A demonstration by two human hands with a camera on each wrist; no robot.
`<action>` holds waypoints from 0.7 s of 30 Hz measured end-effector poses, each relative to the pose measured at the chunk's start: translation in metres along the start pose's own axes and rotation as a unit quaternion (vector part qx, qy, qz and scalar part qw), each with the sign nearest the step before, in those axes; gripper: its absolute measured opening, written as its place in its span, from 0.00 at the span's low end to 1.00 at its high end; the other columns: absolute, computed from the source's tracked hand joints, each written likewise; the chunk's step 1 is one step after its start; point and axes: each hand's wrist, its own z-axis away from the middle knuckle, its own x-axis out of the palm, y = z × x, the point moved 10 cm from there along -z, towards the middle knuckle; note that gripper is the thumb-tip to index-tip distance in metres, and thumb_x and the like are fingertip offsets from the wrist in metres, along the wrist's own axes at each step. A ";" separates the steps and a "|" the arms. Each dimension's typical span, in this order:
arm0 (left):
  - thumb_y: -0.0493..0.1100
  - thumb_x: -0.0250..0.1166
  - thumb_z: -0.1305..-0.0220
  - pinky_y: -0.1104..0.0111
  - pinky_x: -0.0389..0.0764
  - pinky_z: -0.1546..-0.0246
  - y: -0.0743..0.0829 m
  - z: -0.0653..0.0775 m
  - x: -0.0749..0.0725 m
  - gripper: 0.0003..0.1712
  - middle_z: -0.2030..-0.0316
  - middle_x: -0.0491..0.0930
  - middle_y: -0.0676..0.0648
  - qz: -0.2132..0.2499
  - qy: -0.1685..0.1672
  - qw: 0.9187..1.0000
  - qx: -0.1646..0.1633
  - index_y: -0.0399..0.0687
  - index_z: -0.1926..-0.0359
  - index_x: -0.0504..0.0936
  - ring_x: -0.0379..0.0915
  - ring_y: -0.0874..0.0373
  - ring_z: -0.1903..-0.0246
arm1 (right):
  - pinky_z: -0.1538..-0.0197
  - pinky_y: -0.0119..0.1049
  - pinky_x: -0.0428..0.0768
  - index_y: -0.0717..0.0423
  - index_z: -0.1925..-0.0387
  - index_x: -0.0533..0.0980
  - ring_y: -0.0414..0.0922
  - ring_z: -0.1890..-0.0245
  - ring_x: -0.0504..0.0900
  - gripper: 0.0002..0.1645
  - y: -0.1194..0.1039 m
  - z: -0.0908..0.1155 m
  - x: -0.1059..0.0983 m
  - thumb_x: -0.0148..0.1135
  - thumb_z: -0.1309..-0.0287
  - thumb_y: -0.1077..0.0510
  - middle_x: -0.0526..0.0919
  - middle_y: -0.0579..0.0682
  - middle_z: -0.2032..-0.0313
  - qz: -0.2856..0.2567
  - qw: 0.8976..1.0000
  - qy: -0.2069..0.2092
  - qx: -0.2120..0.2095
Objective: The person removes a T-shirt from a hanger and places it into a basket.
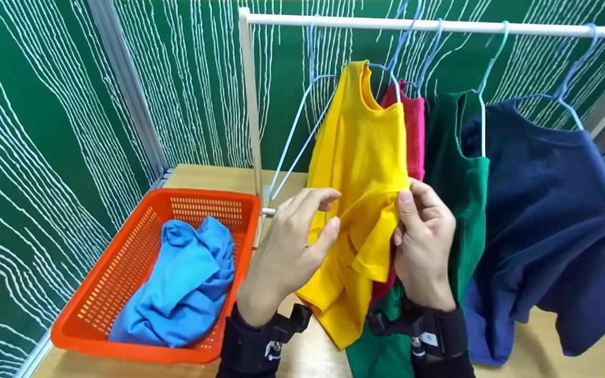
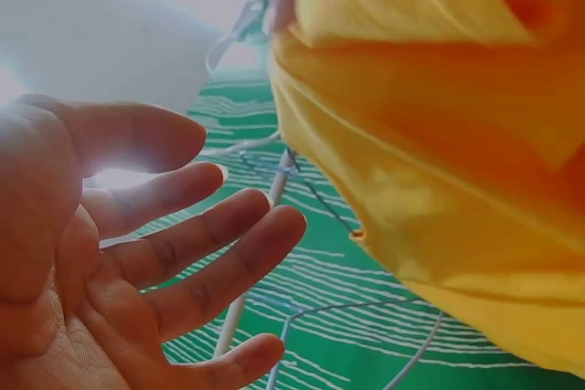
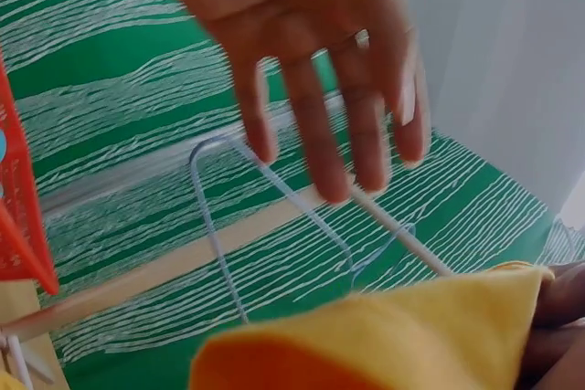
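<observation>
A yellow shirt [image 1: 368,142] hangs on a blue wire hanger [image 1: 394,50] from the white rail. My right hand [image 1: 425,244] pinches the shirt's right edge between thumb and fingers; in the right wrist view its fingers [image 3: 558,321] grip the yellow cloth at the lower right. Just left of the shirt is my left hand [image 1: 294,241], fingers spread and loosely bent. In the left wrist view, a gap shows between the left hand [image 2: 137,244] and the cloth [image 2: 411,162]. Folds hide part of the shirt's lower half.
Right of the yellow shirt hang a pink garment [image 1: 415,126], a green one [image 1: 470,205] and a navy shirt [image 1: 549,210]. A bare hanger [image 1: 294,126] hangs at the rail's left end [image 1: 281,20]. An orange basket [image 1: 108,273] holds blue cloth [image 1: 181,283].
</observation>
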 end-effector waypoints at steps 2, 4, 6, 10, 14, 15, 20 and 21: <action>0.45 0.55 0.30 0.58 0.65 0.39 0.000 0.000 0.000 0.18 0.48 0.76 0.52 -0.005 -0.002 1.000 0.001 0.48 0.42 0.73 0.71 0.61 0.50 | 0.87 0.27 0.63 0.74 0.51 0.73 0.44 0.88 0.63 0.18 0.000 0.000 0.004 0.57 0.36 0.61 0.76 0.59 0.68 0.006 1.000 -0.014 -0.007; 0.45 0.54 0.30 0.59 0.65 0.40 0.000 0.000 0.000 0.18 0.47 0.75 0.52 -0.010 -0.003 1.000 0.004 0.48 0.42 0.73 0.71 0.61 0.51 | 0.87 0.27 0.63 0.74 0.51 0.72 0.44 0.87 0.63 0.18 -0.003 0.003 0.008 0.56 0.35 0.62 0.76 0.59 0.67 0.012 0.999 -0.030 -0.012; 0.46 0.53 0.29 0.59 0.66 0.40 0.000 0.000 -0.001 0.18 0.46 0.75 0.53 -0.012 -0.003 1.000 0.003 0.49 0.42 0.73 0.70 0.61 0.50 | 0.87 0.28 0.62 0.74 0.51 0.72 0.45 0.87 0.62 0.16 -0.008 0.007 0.015 0.55 0.34 0.63 0.75 0.60 0.67 0.016 0.998 -0.055 -0.014; 0.51 0.49 0.27 0.62 0.70 0.43 -0.004 0.002 -0.002 0.20 0.44 0.73 0.53 -0.015 0.003 1.000 -0.021 0.50 0.40 0.73 0.71 0.61 0.49 | 0.86 0.30 0.64 0.75 0.52 0.71 0.46 0.86 0.64 0.12 -0.023 0.023 0.035 0.52 0.35 0.70 0.75 0.61 0.66 0.031 0.990 -0.138 -0.006; 0.59 0.43 0.26 0.68 0.75 0.48 -0.006 0.006 -0.006 0.26 0.42 0.71 0.53 0.015 0.017 0.999 -0.043 0.53 0.38 0.71 0.71 0.63 0.50 | 0.85 0.34 0.71 0.72 0.55 0.72 0.48 0.83 0.71 0.10 -0.031 0.044 0.057 0.54 0.38 0.74 0.75 0.61 0.69 0.072 0.967 -0.242 0.034; 0.60 0.41 0.26 0.69 0.75 0.49 -0.004 0.006 -0.007 0.27 0.42 0.71 0.53 0.034 0.021 0.998 -0.040 0.53 0.38 0.71 0.71 0.63 0.50 | 0.84 0.35 0.72 0.70 0.56 0.73 0.48 0.83 0.71 0.09 -0.030 0.050 0.061 0.55 0.39 0.73 0.75 0.60 0.70 0.084 0.959 -0.266 0.051; 0.59 0.42 0.26 0.68 0.77 0.54 0.010 0.007 -0.012 0.26 0.49 0.73 0.53 0.150 0.020 0.988 0.009 0.49 0.40 0.72 0.71 0.62 0.54 | 0.89 0.37 0.66 0.65 0.62 0.75 0.48 0.88 0.67 0.10 -0.016 0.076 0.079 0.63 0.46 0.72 0.74 0.54 0.79 0.108 0.913 -0.372 0.126; 0.57 0.45 0.26 0.67 0.77 0.57 0.011 0.008 -0.013 0.24 0.52 0.73 0.53 0.167 0.019 0.986 0.010 0.48 0.42 0.73 0.72 0.62 0.57 | 0.89 0.37 0.66 0.64 0.62 0.75 0.48 0.88 0.66 0.10 -0.013 0.081 0.083 0.64 0.46 0.72 0.73 0.54 0.80 0.102 0.903 -0.394 0.139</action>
